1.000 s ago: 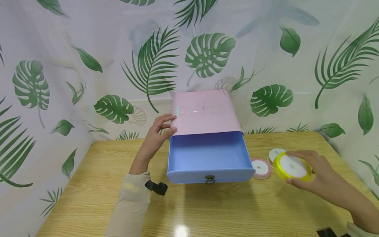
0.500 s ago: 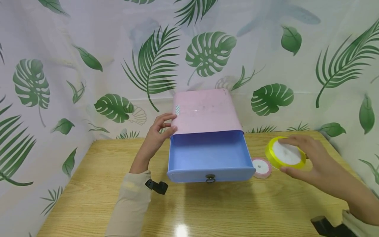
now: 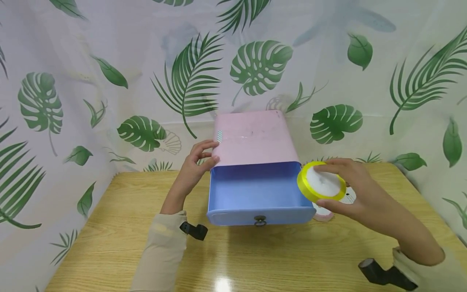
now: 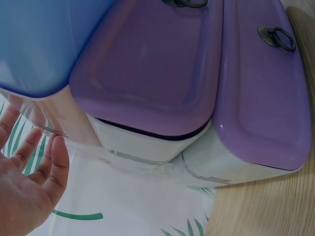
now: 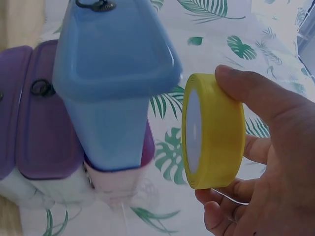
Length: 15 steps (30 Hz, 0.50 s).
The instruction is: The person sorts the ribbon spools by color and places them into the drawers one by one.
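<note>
A small drawer cabinet with a pink top (image 3: 251, 142) stands against the wall. Its blue top drawer (image 3: 233, 217) is pulled out, and the bottom inside is bare. My left hand (image 3: 191, 172) rests on the cabinet's upper left edge, fingers loosely bent and touching the side. Between thumb and fingers, my right hand (image 3: 368, 198) holds a roll of yellow ribbon (image 3: 303, 184) with white side discs. The roll is tilted, and overlaps the drawer's right edge in the head view. In the right wrist view the yellow ribbon roll (image 5: 221, 132) is beside the drawer, a gap between them.
On the table (image 3: 277, 259), a pink-edged ribbon roll (image 3: 322, 215) lies right of the drawer, partly hidden. Behind my right hand shows part of a white spool (image 3: 351, 196). Two closed purple drawers (image 4: 142, 59) sit below the blue one. A leaf-print cloth (image 3: 146, 81) hangs behind.
My right hand has carried the yellow ribbon roll left and slightly up, from over the other rolls to the drawer's right edge. The left hand has stayed on the cabinet.
</note>
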Each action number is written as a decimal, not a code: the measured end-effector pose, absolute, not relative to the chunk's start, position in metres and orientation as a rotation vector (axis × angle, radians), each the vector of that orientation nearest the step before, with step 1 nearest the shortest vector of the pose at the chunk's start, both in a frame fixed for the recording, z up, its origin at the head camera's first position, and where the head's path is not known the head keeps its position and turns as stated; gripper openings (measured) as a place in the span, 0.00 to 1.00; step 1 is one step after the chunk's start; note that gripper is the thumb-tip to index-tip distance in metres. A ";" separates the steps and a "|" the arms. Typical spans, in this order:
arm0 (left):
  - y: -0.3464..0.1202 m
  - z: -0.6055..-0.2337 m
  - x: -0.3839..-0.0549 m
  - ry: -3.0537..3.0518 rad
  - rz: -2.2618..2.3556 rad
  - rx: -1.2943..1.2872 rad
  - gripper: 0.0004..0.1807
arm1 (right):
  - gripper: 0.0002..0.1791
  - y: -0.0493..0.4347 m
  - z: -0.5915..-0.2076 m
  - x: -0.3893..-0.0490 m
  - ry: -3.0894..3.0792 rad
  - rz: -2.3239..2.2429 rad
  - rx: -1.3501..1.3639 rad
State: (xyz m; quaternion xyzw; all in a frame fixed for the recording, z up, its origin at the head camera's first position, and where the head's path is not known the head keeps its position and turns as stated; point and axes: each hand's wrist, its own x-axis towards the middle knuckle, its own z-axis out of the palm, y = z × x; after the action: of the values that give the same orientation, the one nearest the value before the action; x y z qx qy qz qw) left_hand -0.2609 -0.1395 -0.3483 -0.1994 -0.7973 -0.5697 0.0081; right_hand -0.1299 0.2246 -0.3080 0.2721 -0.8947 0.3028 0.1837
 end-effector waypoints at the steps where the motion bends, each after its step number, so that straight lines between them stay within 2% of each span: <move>1: -0.140 -0.349 -0.261 -2.491 -1.780 -0.623 0.25 | 0.38 0.221 -0.307 -0.130 -2.524 0.862 0.778; 15: -0.141 -0.350 -0.262 -2.494 -1.772 -0.631 0.25 | 0.33 0.174 -0.305 -0.137 -2.616 0.865 0.818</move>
State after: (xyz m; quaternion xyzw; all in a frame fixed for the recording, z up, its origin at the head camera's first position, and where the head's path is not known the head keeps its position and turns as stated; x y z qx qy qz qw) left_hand -0.2622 -0.1407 -0.3498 -0.2021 -0.7983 -0.5673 0.0090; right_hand -0.1367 0.1741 -0.3055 0.2820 -0.9021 0.2982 0.1333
